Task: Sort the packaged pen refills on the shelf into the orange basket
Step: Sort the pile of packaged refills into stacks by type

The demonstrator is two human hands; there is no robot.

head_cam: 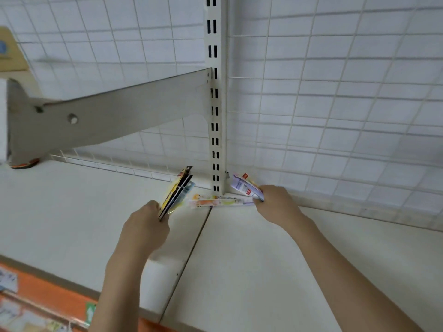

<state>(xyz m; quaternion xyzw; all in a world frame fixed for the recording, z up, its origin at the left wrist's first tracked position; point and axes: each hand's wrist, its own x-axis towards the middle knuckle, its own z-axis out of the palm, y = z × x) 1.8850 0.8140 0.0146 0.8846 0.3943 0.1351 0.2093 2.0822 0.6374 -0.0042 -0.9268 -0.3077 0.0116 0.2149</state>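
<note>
No lettering can be read anywhere in this view. The packets (177,195) in the left hand (146,226), the packet (244,186) in the right hand (275,202) and the pack lying on the shelf (220,202) carry print too blurred to make out

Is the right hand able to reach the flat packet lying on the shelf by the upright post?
Probably yes. The right hand is right beside the lying packet and nothing stands between them, but its fingers already grip a white packet, so picking up another may be awkward.
</note>
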